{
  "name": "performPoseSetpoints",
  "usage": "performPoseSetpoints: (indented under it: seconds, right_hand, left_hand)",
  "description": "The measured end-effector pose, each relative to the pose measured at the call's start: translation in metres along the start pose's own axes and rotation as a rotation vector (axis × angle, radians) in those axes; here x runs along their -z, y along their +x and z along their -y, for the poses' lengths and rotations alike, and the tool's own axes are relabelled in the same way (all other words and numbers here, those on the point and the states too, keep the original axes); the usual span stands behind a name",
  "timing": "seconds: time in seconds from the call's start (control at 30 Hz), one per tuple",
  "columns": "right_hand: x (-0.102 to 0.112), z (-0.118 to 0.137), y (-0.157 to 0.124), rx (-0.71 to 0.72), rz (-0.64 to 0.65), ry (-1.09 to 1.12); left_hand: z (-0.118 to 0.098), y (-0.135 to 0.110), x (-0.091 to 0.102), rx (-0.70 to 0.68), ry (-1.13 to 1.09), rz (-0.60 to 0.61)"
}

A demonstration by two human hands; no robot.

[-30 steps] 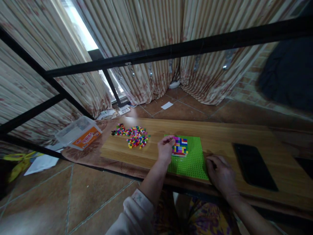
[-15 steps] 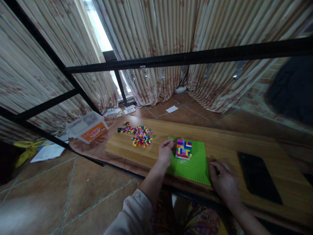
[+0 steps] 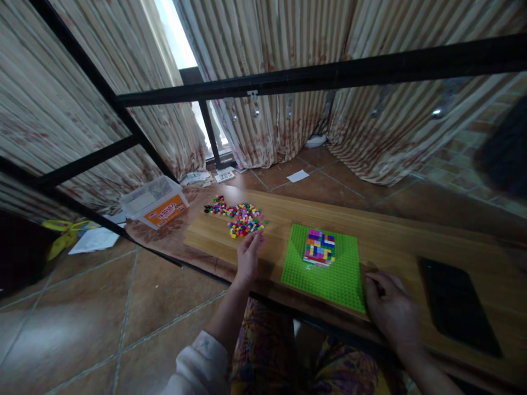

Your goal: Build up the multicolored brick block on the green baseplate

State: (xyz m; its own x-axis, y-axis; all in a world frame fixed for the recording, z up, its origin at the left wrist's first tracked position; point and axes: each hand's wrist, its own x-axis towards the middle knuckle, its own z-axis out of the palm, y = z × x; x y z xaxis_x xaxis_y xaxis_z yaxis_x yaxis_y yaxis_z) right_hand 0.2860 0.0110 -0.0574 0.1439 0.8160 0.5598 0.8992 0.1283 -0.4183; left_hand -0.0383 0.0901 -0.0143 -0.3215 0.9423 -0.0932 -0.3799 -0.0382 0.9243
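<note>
A small block of multicoloured toy building bricks (image 3: 320, 247) stands on a green studded baseplate (image 3: 346, 282). To the left of the plate, my left hand (image 3: 248, 257) is at the near edge of a pile of loose toy bricks (image 3: 246, 216). Its fingers are drawn together at the tips, and anything between them is too small to make out. My right hand (image 3: 391, 307) rests on the table beside the plate's right edge. Those fingers are curled in, hiding whatever may be inside.
The wooden board (image 3: 288, 206) carries a black phone-like slab (image 3: 459, 304) at right. A clear plastic box with an orange label (image 3: 168, 211) stands at the left end. Dark metal rails (image 3: 304, 79) cross in front of curtains. Papers (image 3: 297, 175) lie on the tiled floor.
My left hand has gone leftward from the brick block to the loose pile. My right hand stays beside the baseplate. The view has shifted slightly.
</note>
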Motion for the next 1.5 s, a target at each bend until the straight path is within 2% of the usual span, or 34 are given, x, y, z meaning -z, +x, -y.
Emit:
performPoseSetpoints:
  seconds: [0.17, 0.27, 0.33, 0.4, 0.47, 0.53, 0.6, 0.67, 0.73, 0.83, 0.93, 1.03, 1.13, 1.2, 1.27, 1.37, 1.43, 1.5]
  right_hand:
    - [0.0, -0.004, 0.0, 0.015, -0.004, -0.019]
    - [0.006, -0.005, 0.001, 0.003, -0.01, -0.012]
    - [0.012, 0.008, 0.002, 0.023, -0.01, 0.019]
    - [0.015, 0.038, 0.002, 0.075, 0.012, 0.075]
    - [0.01, 0.082, 0.002, 0.145, 0.095, 0.161]
    - [-0.002, 0.13, 0.003, 0.254, 0.277, 0.243]
    - [-0.021, 0.168, 0.005, 0.307, 0.368, 0.291]
    - [-0.041, 0.19, 0.007, 0.281, 0.401, 0.311]
    - [-0.059, 0.198, 0.008, 0.253, 0.44, 0.282]
    - [-0.075, 0.195, 0.009, 0.215, 0.493, 0.247]
    - [-0.077, 0.194, 0.007, 0.203, 0.504, 0.232]
    - [-0.064, 0.199, 0.005, 0.186, 0.504, 0.308]
    - [-0.035, 0.196, 0.01, 0.067, 0.489, 0.506]
    - [-0.013, 0.182, 0.021, -0.053, 0.439, 0.575]
    - [0.004, 0.158, 0.041, -0.178, 0.345, 0.58]
    - [0.015, 0.114, 0.077, -0.305, 0.222, 0.494]
    - [0.012, 0.093, 0.098, -0.263, 0.218, 0.435]
    - [0.004, 0.083, 0.111, -0.221, 0.243, 0.427]
  left_hand:
    - [-0.007, -0.002, 0.038, -0.188, 0.391, 0.025]
    - [-0.014, 0.001, 0.047, -0.303, 0.746, 0.158]
    - [-0.02, 0.007, 0.045, -0.373, 1.01, 0.295]
    - [-0.025, 0.015, 0.039, -0.418, 1.227, 0.421]
    - [-0.027, 0.024, 0.032, -0.42, 1.35, 0.488]
    - [-0.026, 0.031, 0.026, -0.409, 1.388, 0.49]
    - [-0.023, 0.035, 0.023, -0.402, 1.392, 0.474]
    - [-0.019, 0.036, 0.022, -0.405, 1.416, 0.467]
    - [-0.017, 0.037, 0.023, -0.415, 1.462, 0.47]
    - [-0.016, 0.037, 0.023, -0.432, 1.537, 0.469]
    - [-0.016, 0.038, 0.023, -0.441, 1.577, 0.472]
    - [-0.018, 0.039, 0.022, -0.417, 1.608, 0.479]
    - [-0.019, 0.04, 0.021, -0.398, 1.618, 0.472]
    - [-0.019, 0.04, 0.021, -0.411, 1.612, 0.47]
    - [-0.019, 0.04, 0.021, -0.425, 1.608, 0.464]
    - [-0.019, 0.04, 0.021, -0.434, 1.62, 0.452]
    - [-0.019, 0.04, 0.021, -0.444, 1.63, 0.445]
    - [-0.019, 0.04, 0.021, -0.46, 1.637, 0.435]
